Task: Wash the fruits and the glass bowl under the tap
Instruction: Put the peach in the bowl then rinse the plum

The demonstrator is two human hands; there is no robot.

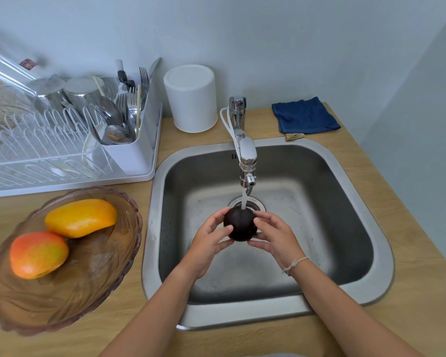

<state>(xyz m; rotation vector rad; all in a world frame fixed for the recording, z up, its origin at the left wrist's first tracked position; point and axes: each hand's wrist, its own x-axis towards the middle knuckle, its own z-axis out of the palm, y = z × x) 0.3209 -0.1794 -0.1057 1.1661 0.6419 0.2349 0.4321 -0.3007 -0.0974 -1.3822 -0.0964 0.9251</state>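
You are holding a round, dark purple-black fruit point(240, 224) right under the chrome tap point(246, 161), over the drain of the square stainless steel sink point(345, 228), so the stream lands on its top and runs off into the basin. Your left hand point(211, 237) and right hand point(273, 234) both grasp the fruit, fingers curled round opposite sides, which likely lets you turn it under the water. Left of the sink, the brown scalloped glass bowl point(93, 279) sits on the wooden counter, holding a yellow-orange mango point(81, 217) and a red-orange mango point(38, 255), by my judgement not yet washed. A white dish rack point(62, 150) stands behind the bowl; a white cylindrical container point(192, 97) and a folded blue cloth point(304, 114) lie behind the sink. Nothing blocks your reach to the bowl.
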